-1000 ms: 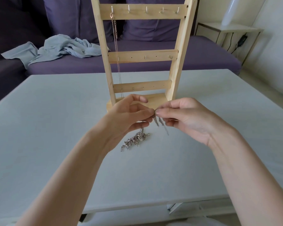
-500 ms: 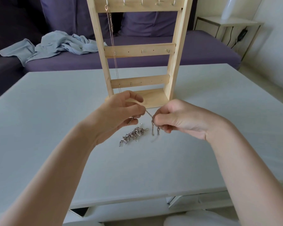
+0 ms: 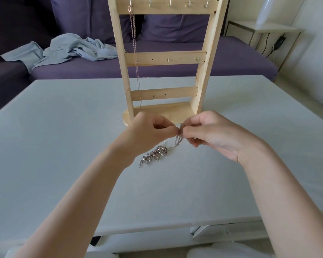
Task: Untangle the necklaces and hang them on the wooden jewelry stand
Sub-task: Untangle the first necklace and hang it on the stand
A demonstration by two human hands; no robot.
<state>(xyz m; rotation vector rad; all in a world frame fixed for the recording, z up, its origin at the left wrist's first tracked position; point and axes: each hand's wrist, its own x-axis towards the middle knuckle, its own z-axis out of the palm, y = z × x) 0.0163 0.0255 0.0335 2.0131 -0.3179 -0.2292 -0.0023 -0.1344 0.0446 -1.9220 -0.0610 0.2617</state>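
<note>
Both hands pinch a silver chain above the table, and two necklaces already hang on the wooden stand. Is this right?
Not quite: the head view shows only one necklace on the wooden stand. The left hand and right hand do pinch the silver chain above the table.

A single head-worn view looks forward and down from above the tabletop's (image 3: 63, 146) near edge, close over both forearms, facing the far edge, with a sofa (image 3: 231, 58) beyond it.
</note>
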